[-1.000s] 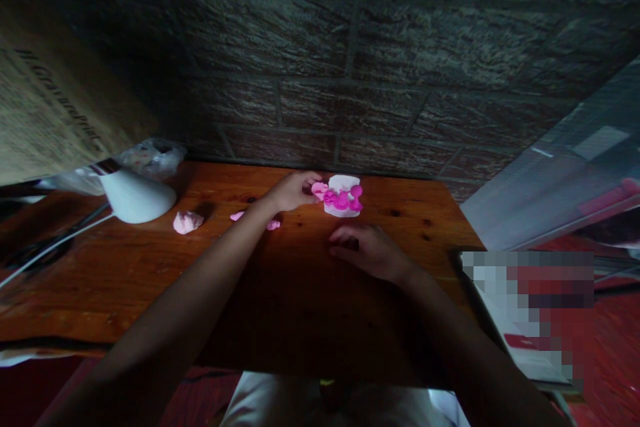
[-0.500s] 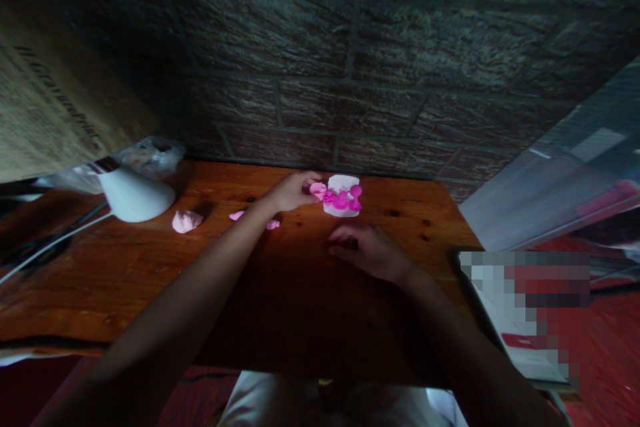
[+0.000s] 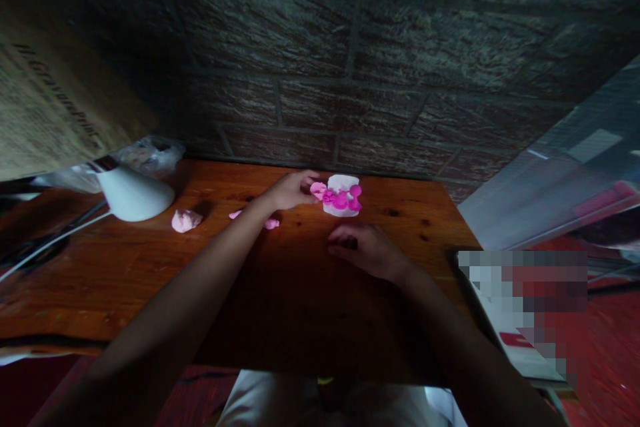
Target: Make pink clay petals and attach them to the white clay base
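My left hand (image 3: 294, 191) reaches to the far side of the wooden table, its thumb and fingers closed about the left edge of a light pink clay flower (image 3: 319, 190). The flower touches a white flat clay piece (image 3: 343, 182) that carries bright magenta clay shapes (image 3: 342, 199) across its middle. Nearer to me, my right hand (image 3: 364, 250) rests on the table with curled fingers, a gap between thumb and forefinger and nothing in it. Small pink clay scraps (image 3: 271, 223) lie by my left forearm, partly hidden by it. A pale pink clay lump (image 3: 187, 220) sits further left.
A white lamp base (image 3: 134, 193) with its cord and a newsprint-patterned shade (image 3: 60, 93) stand at the left. Behind the table (image 3: 400, 227) rises a dark brick wall (image 3: 310, 107). A translucent plastic box (image 3: 555, 167) and a partly blurred flat object stand at the right.
Almost nothing differs. Both hands and the clay pieces keep their places; the view has shifted very slightly.
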### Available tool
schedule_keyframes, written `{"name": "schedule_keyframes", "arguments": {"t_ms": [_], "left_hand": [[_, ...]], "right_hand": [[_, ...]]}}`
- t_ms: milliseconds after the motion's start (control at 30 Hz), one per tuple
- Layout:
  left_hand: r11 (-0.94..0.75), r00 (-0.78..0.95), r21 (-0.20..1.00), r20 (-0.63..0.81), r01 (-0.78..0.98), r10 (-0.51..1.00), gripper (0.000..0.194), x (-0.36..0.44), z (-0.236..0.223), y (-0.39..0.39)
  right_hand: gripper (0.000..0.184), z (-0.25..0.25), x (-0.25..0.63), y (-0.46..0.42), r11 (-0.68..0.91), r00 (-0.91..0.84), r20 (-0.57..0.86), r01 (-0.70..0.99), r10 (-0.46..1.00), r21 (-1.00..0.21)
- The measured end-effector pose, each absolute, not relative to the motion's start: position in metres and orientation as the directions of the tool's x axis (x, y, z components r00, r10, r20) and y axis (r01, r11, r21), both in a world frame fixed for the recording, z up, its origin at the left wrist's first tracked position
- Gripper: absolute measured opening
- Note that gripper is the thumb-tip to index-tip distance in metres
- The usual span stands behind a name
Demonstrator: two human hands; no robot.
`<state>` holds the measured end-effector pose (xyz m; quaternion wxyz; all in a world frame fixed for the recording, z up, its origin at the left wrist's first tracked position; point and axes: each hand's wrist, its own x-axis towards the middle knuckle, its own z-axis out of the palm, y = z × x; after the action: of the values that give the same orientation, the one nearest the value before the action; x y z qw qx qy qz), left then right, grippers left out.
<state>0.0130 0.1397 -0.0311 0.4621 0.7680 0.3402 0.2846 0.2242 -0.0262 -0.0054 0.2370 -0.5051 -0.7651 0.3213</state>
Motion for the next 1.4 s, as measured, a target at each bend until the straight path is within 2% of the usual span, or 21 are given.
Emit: {"name": "schedule_keyframes", "arguments": {"t_ms": [100, 167, 267, 367, 433, 500, 600, 667, 767, 900, 1000, 1133, 1300, 1400], "left_hand": [[-0.340, 0.579, 0.885, 0.102, 0.319, 0.809, 0.063, 0.009, -0.020, 0.136], [-0.360, 0.543, 0.837, 0.090, 0.413, 0.835, 0.054, 0.000, -0.004, 0.131], [-0.433, 0.554, 0.685, 0.051, 0.586, 0.831, 0.036, -0.021, 0.025, 0.115], [-0.430, 0.570, 0.546, -0.109, 0.719, 0.814, 0.034, -0.043, 0.044, 0.093], [-0.465, 0.588, 0.443, -0.194, 0.767, 0.785, 0.026, -0.054, 0.046, 0.079], [-0.523, 0.612, 0.364, -0.192, 0.771, 0.768, 0.018, -0.060, 0.043, 0.069], [-0.588, 0.645, 0.319, -0.112, 0.744, 0.756, 0.016, -0.065, 0.040, 0.059], [-0.592, 0.655, 0.356, -0.079, 0.723, 0.751, 0.021, -0.063, 0.040, 0.055], [-0.620, 0.724, 0.534, 0.022, 0.575, 0.689, 0.022, -0.048, 0.041, 0.049], [-0.635, 0.834, 0.717, 0.140, 0.287, 0.534, 0.023, -0.017, 0.028, 0.043], [-0.600, 0.822, 0.782, 0.224, 0.170, 0.524, 0.021, -0.002, 0.009, 0.039], [-0.488, 0.677, 0.869, 0.313, 0.079, 0.667, 0.029, 0.002, -0.014, 0.032], [-0.447, 0.675, 0.890, 0.274, 0.093, 0.685, 0.023, 0.002, -0.020, 0.022], [-0.434, 0.664, 0.893, 0.255, 0.117, 0.703, 0.023, 0.003, -0.018, 0.020]], "right_hand": [[0.005, -0.006, 0.224, -0.026, 0.295, -0.386, 0.048, 0.614, 0.921, -0.732], [0.007, -0.007, 0.225, -0.026, 0.295, -0.388, 0.049, 0.608, 0.921, -0.737], [0.009, -0.009, 0.225, -0.026, 0.296, -0.388, 0.055, 0.597, 0.920, -0.746], [0.009, -0.011, 0.226, -0.026, 0.318, -0.397, 0.075, 0.593, 0.915, -0.740], [0.009, -0.012, 0.226, -0.026, 0.332, -0.400, 0.089, 0.596, 0.912, -0.731], [0.009, -0.013, 0.226, -0.026, 0.330, -0.398, 0.087, 0.599, 0.913, -0.729], [0.009, -0.013, 0.225, -0.026, 0.319, -0.396, 0.077, 0.592, 0.915, -0.740], [0.010, -0.012, 0.224, -0.026, 0.323, -0.391, 0.094, 0.573, 0.915, -0.754], [0.015, -0.012, 0.223, -0.025, 0.274, -0.310, 0.120, 0.520, 0.943, -0.809], [0.040, -0.009, 0.222, -0.025, 0.058, -0.227, -0.030, 0.371, 0.973, -0.927], [0.045, -0.004, 0.220, -0.026, -0.015, -0.254, -0.096, 0.303, 0.963, -0.953], [0.043, 0.001, 0.217, -0.028, -0.036, -0.237, -0.099, 0.257, 0.966, -0.966], [0.043, 0.004, 0.213, -0.030, -0.034, -0.255, -0.089, 0.211, 0.963, -0.977], [0.039, 0.001, 0.214, -0.030, 0.045, -0.243, -0.002, 0.189, 0.970, -0.981]]}}
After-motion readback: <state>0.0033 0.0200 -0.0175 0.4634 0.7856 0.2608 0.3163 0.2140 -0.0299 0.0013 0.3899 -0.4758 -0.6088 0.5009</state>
